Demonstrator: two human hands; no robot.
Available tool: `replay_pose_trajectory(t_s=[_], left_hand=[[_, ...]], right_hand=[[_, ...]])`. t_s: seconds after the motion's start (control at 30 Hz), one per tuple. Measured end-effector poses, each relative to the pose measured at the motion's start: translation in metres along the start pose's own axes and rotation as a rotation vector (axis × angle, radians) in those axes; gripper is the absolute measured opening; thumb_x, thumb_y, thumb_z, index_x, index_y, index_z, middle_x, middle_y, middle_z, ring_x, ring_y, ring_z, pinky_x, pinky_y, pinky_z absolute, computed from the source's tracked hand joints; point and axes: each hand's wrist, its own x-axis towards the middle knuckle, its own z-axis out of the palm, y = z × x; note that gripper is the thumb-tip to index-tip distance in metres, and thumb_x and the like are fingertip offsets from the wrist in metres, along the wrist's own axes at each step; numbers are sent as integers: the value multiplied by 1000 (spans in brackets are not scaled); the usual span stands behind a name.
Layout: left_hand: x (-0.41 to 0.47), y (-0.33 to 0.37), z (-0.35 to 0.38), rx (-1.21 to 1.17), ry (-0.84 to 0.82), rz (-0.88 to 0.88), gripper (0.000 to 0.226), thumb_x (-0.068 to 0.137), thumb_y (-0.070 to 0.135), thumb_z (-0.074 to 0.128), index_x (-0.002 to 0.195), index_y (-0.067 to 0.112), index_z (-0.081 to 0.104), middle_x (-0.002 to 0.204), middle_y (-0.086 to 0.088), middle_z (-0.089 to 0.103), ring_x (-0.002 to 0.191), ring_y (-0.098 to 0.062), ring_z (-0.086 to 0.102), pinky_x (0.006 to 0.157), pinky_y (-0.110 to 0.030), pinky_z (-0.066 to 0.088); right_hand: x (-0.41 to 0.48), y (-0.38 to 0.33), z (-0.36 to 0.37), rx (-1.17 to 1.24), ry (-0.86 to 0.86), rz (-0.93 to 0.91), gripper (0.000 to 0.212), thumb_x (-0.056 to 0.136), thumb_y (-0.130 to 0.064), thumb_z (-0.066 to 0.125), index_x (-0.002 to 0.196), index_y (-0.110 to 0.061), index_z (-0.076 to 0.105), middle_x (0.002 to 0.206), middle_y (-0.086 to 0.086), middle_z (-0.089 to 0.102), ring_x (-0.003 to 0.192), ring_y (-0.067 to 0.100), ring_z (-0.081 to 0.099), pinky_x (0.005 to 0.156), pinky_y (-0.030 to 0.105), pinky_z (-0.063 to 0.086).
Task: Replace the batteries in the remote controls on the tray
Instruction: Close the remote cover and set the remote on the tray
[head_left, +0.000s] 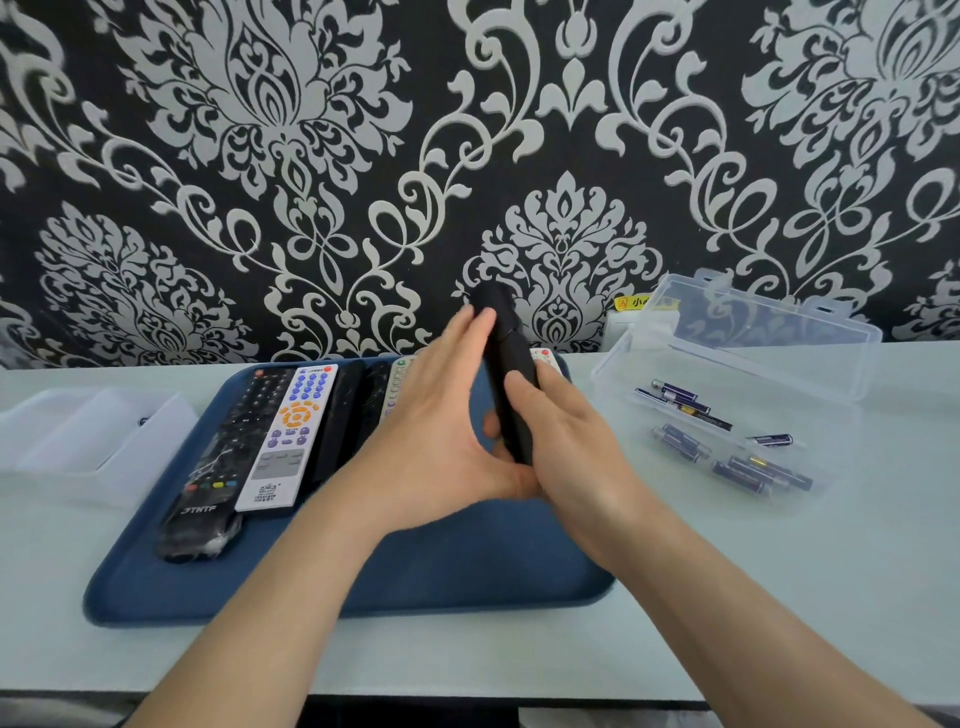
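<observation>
**black remote held up between both hands, over the tray**

the left hand (441, 415) lies with its fingers nearly straight, flat along the left side of the remote (506, 338), thumb tucked low near the bottom end. the right hand (571, 431) grips the lower half from the other side. its thumb lies on the near face and its fingers are out of sight behind.

the remote stands nearly upright, top leaning a little left, above the tray (467, 561). this two-sided hold probably braces the body while a palm slides the back cover. whether the cover is coming off or going on i cannot tell: seam, cover and battery bay are lost in the dark casing.

more remotes lie side by side on the tray's left half, among them a white remote (291, 431). a pale one is mostly hidden behind the hands.

right of the tray a clear box (779, 332) sits open on the counter (519, 649), with loose batteries (696, 410) inside, near the right hand. fresh or spent, they look alike.

a white container (78, 431) at the left is cut off, its contents unclear.
</observation>
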Motion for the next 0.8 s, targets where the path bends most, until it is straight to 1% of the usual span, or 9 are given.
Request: replay_pose_trajectory(t_s=[0.07, 0.13, 0.23, 0.37, 0.5, 0.57, 0.63, 0.73, 0.8], left_hand=[[-2, -3, -9, -59, -110, -56, 141, 48, 51, 85, 145, 48, -17, 150, 33, -24, 138, 14, -18, 118, -26, 5], [-3, -4, -16, -78, -80, -66, 144, 47, 53, 87, 144, 50, -19, 150, 31, -28, 138, 12, -21, 120, -33, 3], [-4, 0, -18, -37, -7, -43, 145, 44, 53, 88, 142, 54, -19, 151, 30, -29, 139, 10, -23, 120, -35, 3], [-5, 0, -15, -1, -58, -26, 144, 41, 56, 88, 131, 66, -23, 150, 30, -29, 136, 10, -28, 119, -37, 3], [-3, -3, -8, -45, -13, -46, 144, 35, 62, 83, 135, 63, -20, 150, 32, -18, 141, 6, -16, 118, -37, 13], [0, -4, -6, -47, 10, -57, 147, 32, 66, 79, 144, 51, -16, 148, 34, -9, 142, 4, -7, 117, -35, 18], [3, -7, -6, -96, 8, -88, 147, 35, 63, 80, 147, 45, -12, 140, 37, 1, 140, 5, 3, 114, -30, 22], [6, -13, -9, -201, 13, -126, 148, 36, 64, 86, 150, 42, -6, 141, 34, 8, 139, 5, 11, 113, -28, 21], [7, -17, -10, -269, -6, -130, 147, 34, 65, 86, 150, 43, -3, 140, 33, 11, 137, 7, 12, 115, -29, 19]], right_hand=[[-3, -2, 2, -41, -43, -10, 18, 105, -26, 40, 97, -19, 54, 68, 1, 56, 52, 13, 48, 51, 27, 42], [-5, -5, 2, -81, -75, -30, 22, 106, -25, 38, 91, -16, 52, 60, 2, 56, 44, 14, 49, 43, 26, 41], [-8, -9, 0, -148, -92, -66, 27, 106, -22, 35, 85, -14, 49, 53, 4, 55, 39, 17, 49, 42, 28, 40], [-11, -8, 1, -183, -83, -39, 27, 105, -23, 35, 82, -16, 47, 58, 14, 54, 37, 18, 44, 40, 23, 38], [-8, -10, -4, -274, -121, 7, 24, 103, -34, 40, 94, -16, 51, 61, 10, 53, 38, 15, 45, 43, 20, 41], [-6, -11, -11, -324, -210, 33, 19, 101, -35, 46, 110, -19, 52, 60, 1, 53, 45, 14, 47, 42, 20, 38], [-5, -15, -23, -298, -398, 76, 33, 95, -24, 62, 125, -22, 49, 67, 1, 57, 59, 15, 53, 49, 21, 39], [-5, -20, -42, -155, -677, 91, 68, 83, 4, 62, 142, -23, 41, 107, 22, 59, 95, 22, 66, 76, 25, 51], [-3, -22, -48, -107, -776, 72, 78, 84, 13, 56, 149, -25, 34, 128, 35, 52, 120, 31, 61, 96, 31, 50]])
